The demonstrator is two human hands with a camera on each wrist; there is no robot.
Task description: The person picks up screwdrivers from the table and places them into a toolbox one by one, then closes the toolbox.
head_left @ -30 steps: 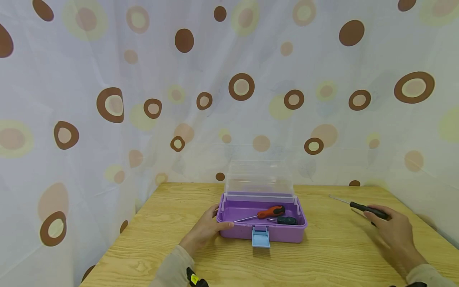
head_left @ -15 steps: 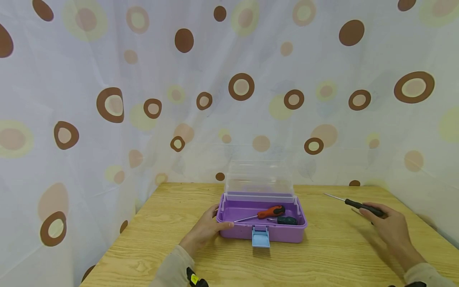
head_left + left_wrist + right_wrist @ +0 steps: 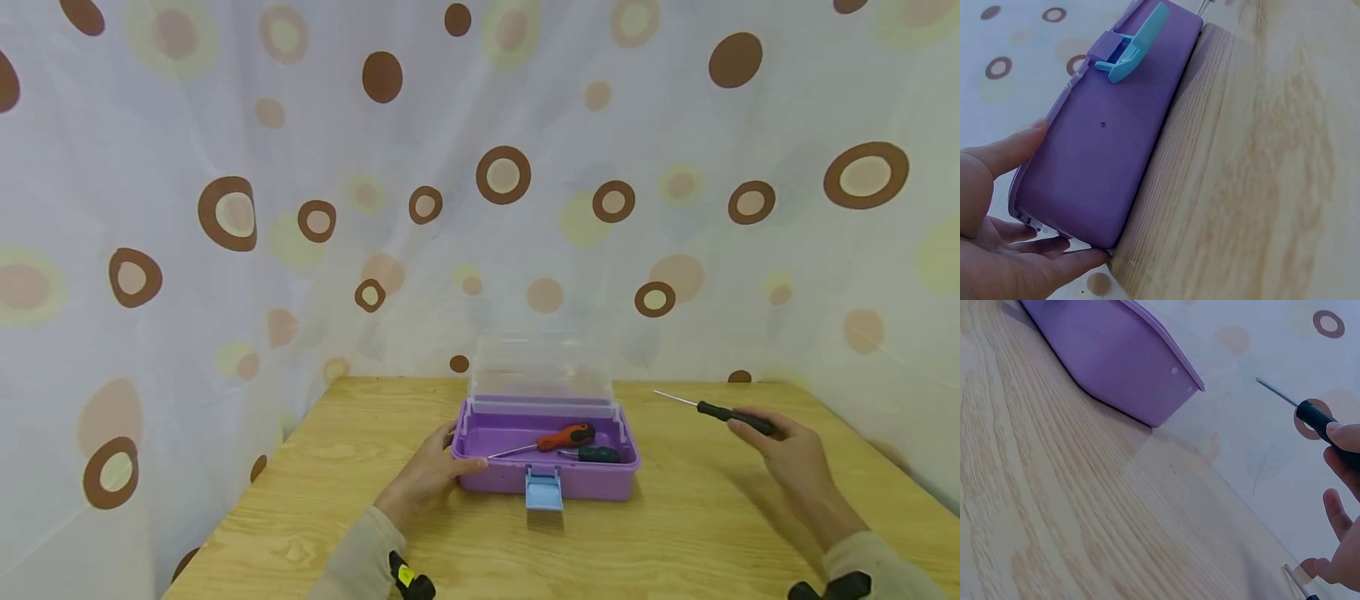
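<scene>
**Black screwdriver carried left, nearer to an open purple box**

Compared with half a second ago, the right hand (image 3: 798,458) and its black screwdriver (image 3: 714,411) are further left, while the purple box (image 3: 491,479) sits in the same place on the wooden table (image 3: 645,554). The right hand's fingers grip the handle; the blade points left towards the box, tip slightly raised, still outside it. The left hand (image 3: 426,471) holds the box at its left end, thumb over the front rim and the other fingers against the end wall.

Progress looks partial. Two tools lie in the box: a red screwdriver (image 3: 558,439) with black on its handle, and a shorter dark green screwdriver (image 3: 598,454) just in front of it. Both handles lie to the right, blades to the left. The black screwdriver is not among them, the clear lid (image 3: 542,371) stands raised at the back, and the pale blue latch (image 3: 543,493) hangs unfastened at the front.

Near the right hand, the right wrist view catches a thin shaft (image 3: 1295,580) with a dark end, cut off by the frame; what it rests on cannot be told. The box's right wall stands between the held tool and the inside, and the two stored tools take up the front right part. Behind everything hangs a white curtain (image 3: 450,108) with brown rings and dots.
</scene>
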